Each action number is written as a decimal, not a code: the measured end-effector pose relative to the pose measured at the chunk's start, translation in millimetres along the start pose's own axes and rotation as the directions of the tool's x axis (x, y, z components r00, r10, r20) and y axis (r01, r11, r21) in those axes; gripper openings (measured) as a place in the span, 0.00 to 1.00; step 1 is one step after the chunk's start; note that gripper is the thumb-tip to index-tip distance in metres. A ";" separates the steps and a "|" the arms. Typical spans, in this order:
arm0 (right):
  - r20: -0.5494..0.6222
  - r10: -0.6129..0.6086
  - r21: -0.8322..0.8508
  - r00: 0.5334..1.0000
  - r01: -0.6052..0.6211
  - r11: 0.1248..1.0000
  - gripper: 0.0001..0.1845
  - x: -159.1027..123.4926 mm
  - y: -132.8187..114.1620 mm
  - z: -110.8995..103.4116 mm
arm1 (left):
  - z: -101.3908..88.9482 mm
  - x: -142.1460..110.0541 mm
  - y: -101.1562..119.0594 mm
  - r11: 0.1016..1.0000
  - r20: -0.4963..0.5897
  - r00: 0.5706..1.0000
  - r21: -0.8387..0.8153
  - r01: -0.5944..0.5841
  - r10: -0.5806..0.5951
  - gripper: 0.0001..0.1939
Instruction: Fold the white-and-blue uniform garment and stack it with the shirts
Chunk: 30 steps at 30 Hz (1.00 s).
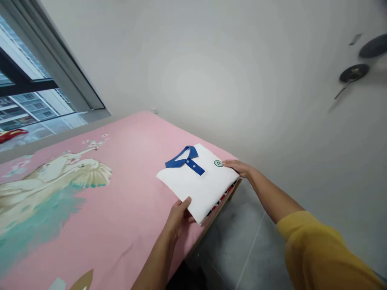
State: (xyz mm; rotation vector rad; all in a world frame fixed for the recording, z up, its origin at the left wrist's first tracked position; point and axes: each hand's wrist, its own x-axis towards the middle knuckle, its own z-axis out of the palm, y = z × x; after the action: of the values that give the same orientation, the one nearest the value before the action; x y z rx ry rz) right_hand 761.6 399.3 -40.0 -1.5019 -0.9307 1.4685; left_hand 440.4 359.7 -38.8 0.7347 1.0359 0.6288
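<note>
A folded white polo shirt with a blue collar, a blue button placket and a small round green badge lies at the right edge of a pink-covered bed. My left hand grips its near left corner, thumb on top and fingers underneath. On the far right side, my right hand pinches the shirt beside the badge, its thumb on top and its other fingers mostly hidden below. Under the shirt's near edge shows a strip of red, black and white patterned fabric; whether it is a separate garment I cannot tell.
The pink bed cover carries printed white birds and blossoms. A white wall rises behind, with wall-mounted dark fittings at right. Grey floor tiles lie below the bed edge. A window is at upper left.
</note>
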 end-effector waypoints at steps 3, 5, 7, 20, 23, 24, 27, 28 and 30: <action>-0.021 -0.005 -0.040 1.000 0.004 0.999 0.21 3.3 7.8 -4.8 | -3.4 -4.0 3.7 1.000 -0.005 1.000 -0.005 0.024 -0.024 0.24; -0.053 0.014 -0.109 0.999 -0.019 0.994 0.21 5.9 4.3 -6.1 | -3.1 -7.0 11.1 0.996 -0.021 0.999 0.082 0.043 -0.041 0.25; -0.115 0.016 -0.190 0.993 -0.038 0.981 0.21 8.6 1.1 -6.1 | -1.0 -9.0 13.7 0.983 -0.008 0.999 0.174 0.054 -0.053 0.26; -0.369 -0.041 -0.284 0.929 -0.071 0.956 0.21 -24.2 24.4 3.2 | 7.7 -24.9 -20.1 0.985 -0.056 0.998 0.171 -0.003 0.012 0.20; -0.448 -0.075 -0.212 0.891 -0.025 0.977 0.20 -48.6 42.8 19.6 | -2.1 -43.5 -42.9 0.989 -0.033 0.999 0.143 0.025 -0.021 0.21; -0.471 -0.081 -0.170 0.878 0.000 0.985 0.20 -57.9 50.5 28.5 | -6.3 -52.0 -53.6 0.990 -0.033 0.999 0.139 0.033 -0.029 0.22; -0.452 -0.054 0.109 0.891 0.115 0.987 0.22 -87.4 72.5 64.8 | -21.3 -82.2 -93.7 0.986 -0.078 0.992 0.131 0.106 -0.096 0.25; -0.416 -0.040 0.223 0.909 0.144 0.964 0.22 -96.6 78.1 78.9 | -27.8 -93.1 -108.8 0.983 -0.100 0.987 0.119 0.141 -0.129 0.27; -0.328 -0.027 0.384 0.944 0.160 0.910 0.24 -112.8 85.2 106.6 | -44.1 -114.6 -138.7 0.976 -0.143 0.970 0.068 0.207 -0.196 0.30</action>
State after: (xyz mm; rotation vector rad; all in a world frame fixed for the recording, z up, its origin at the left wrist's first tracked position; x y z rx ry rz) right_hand 646.8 268.5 -72.4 -1.3074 -0.4601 1.2103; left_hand 372.6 199.1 -101.6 0.6544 1.2512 0.4670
